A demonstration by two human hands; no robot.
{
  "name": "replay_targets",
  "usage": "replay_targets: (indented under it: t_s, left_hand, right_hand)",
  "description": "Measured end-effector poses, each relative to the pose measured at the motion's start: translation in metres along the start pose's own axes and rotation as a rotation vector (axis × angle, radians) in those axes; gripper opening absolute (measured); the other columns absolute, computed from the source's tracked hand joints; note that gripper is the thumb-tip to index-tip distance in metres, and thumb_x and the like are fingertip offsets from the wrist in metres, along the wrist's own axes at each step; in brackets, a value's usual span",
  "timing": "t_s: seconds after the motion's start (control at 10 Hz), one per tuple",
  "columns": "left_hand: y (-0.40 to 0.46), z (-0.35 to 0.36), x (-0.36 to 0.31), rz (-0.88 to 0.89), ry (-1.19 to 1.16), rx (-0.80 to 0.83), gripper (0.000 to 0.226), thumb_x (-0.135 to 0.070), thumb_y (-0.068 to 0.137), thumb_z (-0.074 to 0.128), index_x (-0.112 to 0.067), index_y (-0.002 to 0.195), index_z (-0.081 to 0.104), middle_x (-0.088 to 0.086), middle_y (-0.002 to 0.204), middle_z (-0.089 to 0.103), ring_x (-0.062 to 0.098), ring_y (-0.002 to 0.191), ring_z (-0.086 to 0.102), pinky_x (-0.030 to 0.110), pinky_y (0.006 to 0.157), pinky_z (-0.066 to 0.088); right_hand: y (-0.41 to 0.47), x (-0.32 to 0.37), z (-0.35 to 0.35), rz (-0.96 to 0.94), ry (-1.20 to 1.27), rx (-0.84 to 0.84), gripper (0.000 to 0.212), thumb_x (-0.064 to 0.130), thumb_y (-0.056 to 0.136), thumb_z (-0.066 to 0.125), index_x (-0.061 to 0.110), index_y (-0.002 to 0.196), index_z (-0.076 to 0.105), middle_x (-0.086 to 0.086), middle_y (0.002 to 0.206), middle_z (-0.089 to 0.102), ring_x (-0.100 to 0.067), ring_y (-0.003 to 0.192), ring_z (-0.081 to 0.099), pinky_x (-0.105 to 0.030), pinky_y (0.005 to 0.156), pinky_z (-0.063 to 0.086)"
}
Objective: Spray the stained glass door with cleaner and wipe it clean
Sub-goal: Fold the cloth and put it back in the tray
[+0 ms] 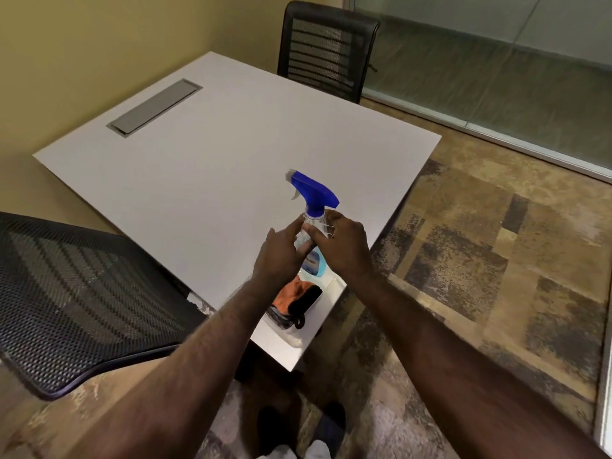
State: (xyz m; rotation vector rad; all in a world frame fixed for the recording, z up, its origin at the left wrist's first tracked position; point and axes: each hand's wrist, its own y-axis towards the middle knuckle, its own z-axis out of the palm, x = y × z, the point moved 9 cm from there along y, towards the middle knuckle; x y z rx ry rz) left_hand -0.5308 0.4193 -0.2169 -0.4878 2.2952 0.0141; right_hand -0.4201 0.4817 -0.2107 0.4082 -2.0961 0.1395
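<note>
both hands [280, 256] [341, 246] grip the bottle [309, 226] near the tabletop [198, 167] corner; a slipping neck could tip it off.

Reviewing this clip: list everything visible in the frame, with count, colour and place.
spray bottle: one, clear with blue trigger head, upright on the table's near corner, between both hands
cloth: one, orange with black edging, on the table just in front of the bottle
table: one, white, centre, with a grey cable hatch near its far left side
chairs: two, black mesh, one at the far side, one near left
glass wall: frosted, upper right
carpet: brown patterned, right and bottom
left hand: on the bottle's left side
right hand: on the bottle's neck
</note>
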Motion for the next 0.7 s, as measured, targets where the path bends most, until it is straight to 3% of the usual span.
replay_targets:
  t_s: [0.2, 0.5, 0.6, 0.7]
  left_hand:
    - [-0.005, 0.024, 0.019, -0.056, -0.112, 0.043, 0.048, -0.023, 0.096, 0.061, -0.014, 0.142, 0.05, 0.011, 0.135, 0.063, 0.03, 0.119, 0.063, 0.037, 0.101, 0.046]
    - [0.003, 0.036, 0.032, -0.116, -0.14, 0.09, 0.048, -0.026, 0.1, 0.054, -0.018, 0.146, 0.043, 0.009, 0.134, 0.064, 0.026, 0.116, 0.063, 0.029, 0.093, 0.045]
    - [-0.004, 0.032, 0.03, -0.078, 0.046, 0.131, 0.058, -0.035, 0.099, 0.053, -0.019, 0.151, 0.033, 0.011, 0.139, 0.06, 0.027, 0.118, 0.061, 0.03, 0.093, 0.044]
    - [-0.006, 0.01, 0.034, -0.059, 0.241, 0.05, 0.072, -0.045, 0.094, 0.058, -0.018, 0.153, 0.028, 0.012, 0.145, 0.053, 0.029, 0.128, 0.054, 0.041, 0.104, 0.044]
  right_hand:
    - [-0.007, -0.035, 0.026, 0.105, 0.001, 0.062, 0.039, 0.035, 0.086, 0.069, 0.008, 0.112, 0.062, -0.008, 0.107, 0.072, -0.021, 0.096, 0.067, -0.02, 0.078, 0.044]
    - [-0.007, -0.047, 0.041, 0.167, 0.059, 0.099, 0.042, 0.031, 0.09, 0.065, 0.008, 0.124, 0.057, -0.009, 0.116, 0.069, -0.023, 0.106, 0.066, -0.025, 0.086, 0.048]
    - [-0.016, -0.04, 0.045, 0.153, 0.013, 0.188, 0.056, 0.031, 0.089, 0.066, 0.01, 0.136, 0.044, -0.008, 0.126, 0.063, -0.025, 0.116, 0.06, -0.023, 0.089, 0.044]
    - [-0.024, -0.038, 0.038, 0.141, -0.029, 0.184, 0.076, 0.033, 0.086, 0.069, 0.014, 0.147, 0.028, -0.007, 0.141, 0.051, -0.026, 0.128, 0.05, -0.029, 0.099, 0.041]
